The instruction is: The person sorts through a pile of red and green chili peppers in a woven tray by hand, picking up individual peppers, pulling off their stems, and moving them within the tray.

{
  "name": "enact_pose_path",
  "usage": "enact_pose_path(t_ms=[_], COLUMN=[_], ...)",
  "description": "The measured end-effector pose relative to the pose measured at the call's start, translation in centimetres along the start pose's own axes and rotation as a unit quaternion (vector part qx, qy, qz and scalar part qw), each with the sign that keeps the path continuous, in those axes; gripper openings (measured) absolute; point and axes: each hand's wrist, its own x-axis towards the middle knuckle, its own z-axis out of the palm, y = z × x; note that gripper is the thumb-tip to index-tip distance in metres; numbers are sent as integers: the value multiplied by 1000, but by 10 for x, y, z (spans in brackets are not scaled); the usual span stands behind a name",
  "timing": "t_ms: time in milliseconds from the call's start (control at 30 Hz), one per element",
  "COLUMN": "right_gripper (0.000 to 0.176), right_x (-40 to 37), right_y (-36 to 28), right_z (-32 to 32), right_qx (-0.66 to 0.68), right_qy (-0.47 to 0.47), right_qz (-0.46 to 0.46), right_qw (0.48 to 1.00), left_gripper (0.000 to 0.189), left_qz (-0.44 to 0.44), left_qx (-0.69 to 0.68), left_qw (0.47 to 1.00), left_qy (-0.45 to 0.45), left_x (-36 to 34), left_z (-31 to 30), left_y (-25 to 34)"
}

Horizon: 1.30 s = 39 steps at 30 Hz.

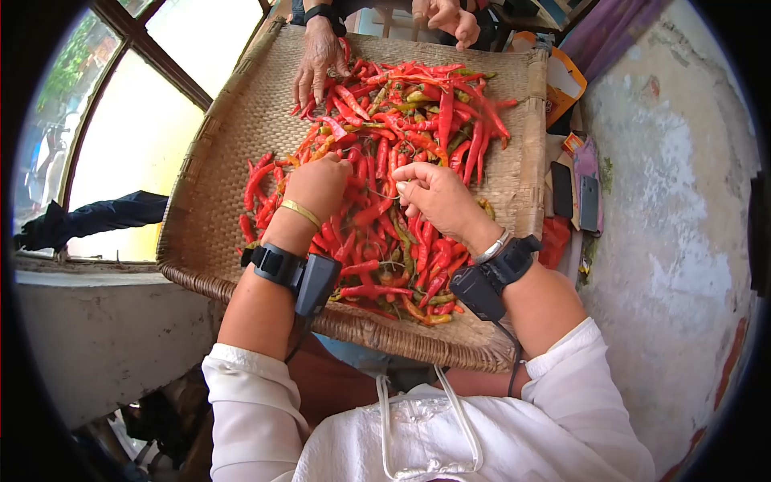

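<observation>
Many red chili peppers (pixel 377 291), with some yellowish and green ones, lie heaped in a large woven basket tray (pixel 217 173). Over the middle of the heap, my left hand (pixel 319 186) is closed, its fingers curled down among the peppers; whatever they hold is hidden. My right hand (pixel 443 201) sits just to its right, with thumb and index finger pinched on what looks like a thin chili stem. Both hands are close together, knuckles up.
Across the tray, another person's hand (pixel 320 64) reaches into the peppers, and that person's second hand (pixel 451 18) hovers beyond the far rim. A window (pixel 132 136) is on the left. Two phones (pixel 589 202) lie by the wall (pixel 666 201) on the right.
</observation>
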Motion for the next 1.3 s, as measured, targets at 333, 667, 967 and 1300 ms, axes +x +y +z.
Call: enact_pose_path(t_ms=[333, 667, 967, 1300], right_gripper=[29, 16, 23, 16], right_x=[3, -1, 3, 2], right_y=[17, 11, 0, 3], right_z=[3, -2, -6, -2], right_qx=[-320, -382, -271, -255], right_qy=[69, -19, 159, 83], right_qz=[-235, -174, -242, -192], right_qw=[915, 907, 918, 944], left_gripper=[10, 13, 22, 25], left_qz=[52, 121, -108, 87], left_qx=[-142, -256, -279, -146], left_qw=[985, 958, 910, 986], left_qy=[84, 40, 287, 1], left_x=[-11, -15, -1, -15], left_z=[-19, -22, -22, -8], left_y=[38, 30, -16, 3])
